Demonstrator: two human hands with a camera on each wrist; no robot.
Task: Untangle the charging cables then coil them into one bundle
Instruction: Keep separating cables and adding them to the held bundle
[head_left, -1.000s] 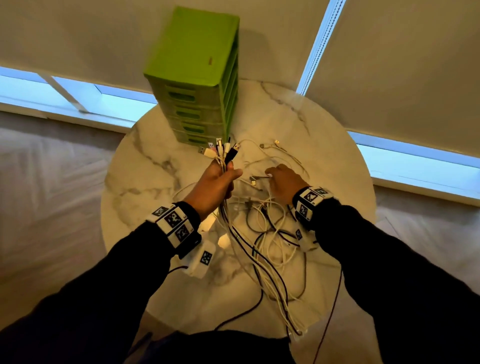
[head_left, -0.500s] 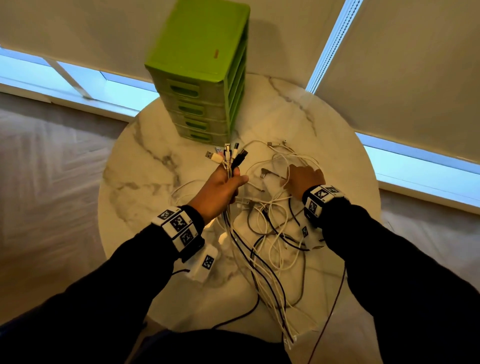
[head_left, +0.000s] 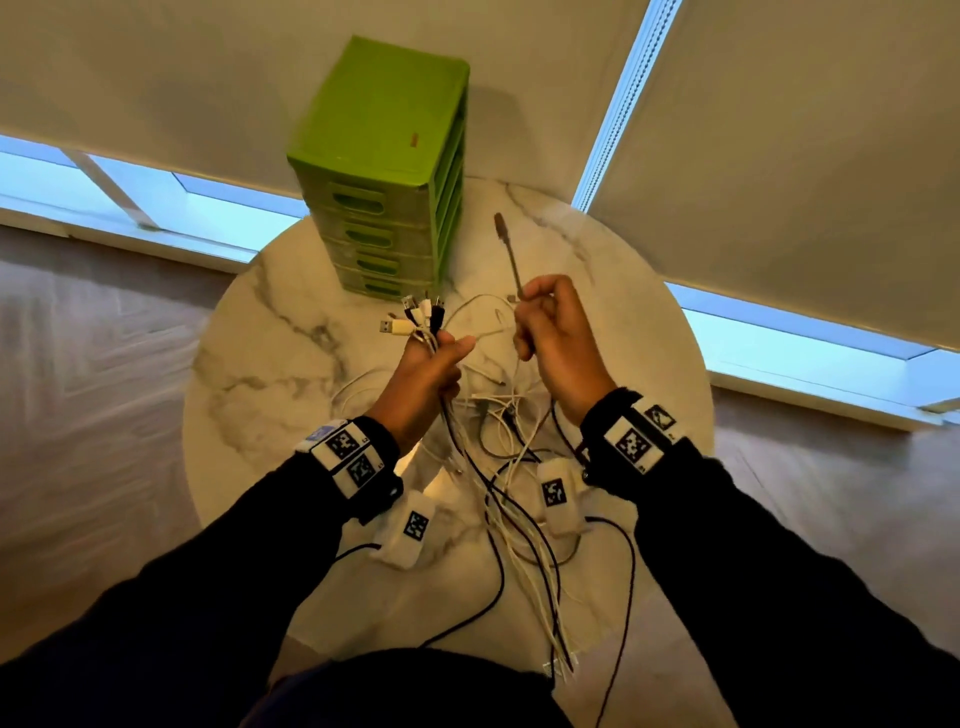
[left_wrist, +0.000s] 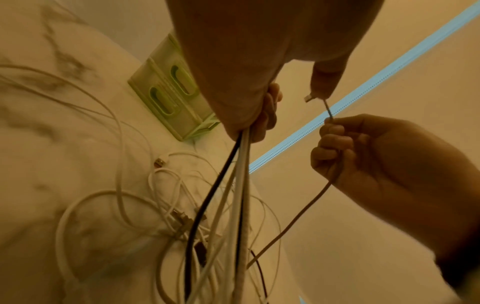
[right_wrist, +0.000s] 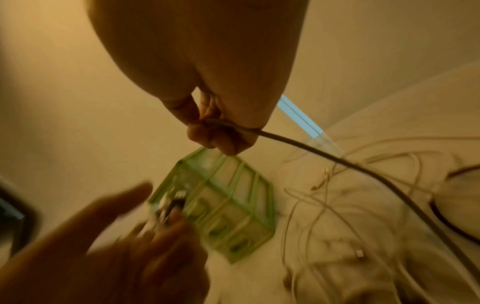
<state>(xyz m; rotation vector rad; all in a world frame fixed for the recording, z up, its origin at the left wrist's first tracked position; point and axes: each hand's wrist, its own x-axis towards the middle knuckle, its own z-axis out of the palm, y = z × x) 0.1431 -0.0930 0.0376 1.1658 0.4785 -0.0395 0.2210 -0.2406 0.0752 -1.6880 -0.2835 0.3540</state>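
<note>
My left hand (head_left: 434, 364) grips a bunch of white and black charging cables (left_wrist: 240, 174) just below their plug ends (head_left: 415, 317), which fan out above the fist. My right hand (head_left: 545, 332) is raised beside it and holds one grey-brown cable (head_left: 511, 260) in its curled fingers; that cable's plug end sticks up towards the wall. In the right wrist view the same grey cable (right_wrist: 324, 156) runs from the fist down to the table. The remaining cables (head_left: 498, 426) lie tangled on the round marble table (head_left: 270, 374) under both hands, and their tails hang over its near edge.
A green plastic drawer tower (head_left: 384, 171) stands at the table's far edge, just beyond the left hand's plugs. Window blinds (head_left: 779, 156) close the view behind the table. Wooden floor (head_left: 93, 389) surrounds it.
My right hand has risen off the cable pile with one grey cable in its grip, its plug end now pointing up. The left hand keeps its bunch and has lifted slightly.
</note>
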